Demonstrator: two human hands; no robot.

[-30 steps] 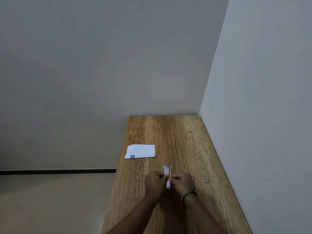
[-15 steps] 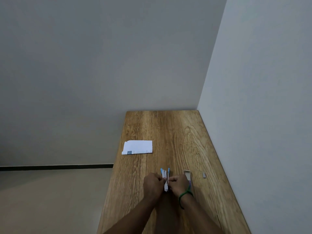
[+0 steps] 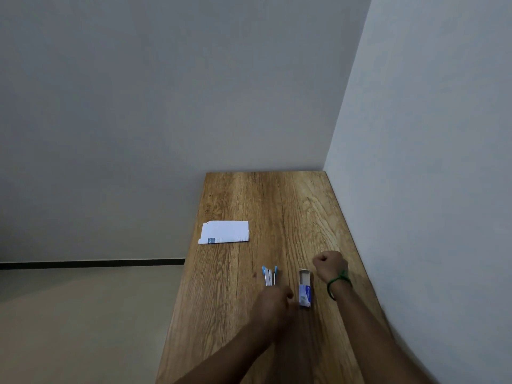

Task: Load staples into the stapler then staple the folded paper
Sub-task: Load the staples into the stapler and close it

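Head view. Wooden table [image 3: 277,206], a long narrow plank-shaped top with brown oak-like grain, is set into the corner of two plain matt walls. Folded paper [image 3: 225,232], a flat white rectangle with a clipped near-left corner and a band of blue print along its near edge, lies at the table's left edge, well apart from both hands. Stapler [image 3: 269,276], a small slim body of pale metal with light-blue plastic tips, is swung open so that two arms point away from the person; its near end is covered by the left hand [image 3: 273,302], whose fingers curl over it in a grasp. Staple box [image 3: 305,289], a small oblong carton with a blue-and-white printed sleeve and a plain cardboard tray slid out at the far end, lies just right of the stapler. Right hand [image 3: 330,266] hovers beyond and right of the box, curled into a loose fist; whether it encloses anything cannot be told. Green cord bracelet [image 3: 336,284] circles the right wrist.
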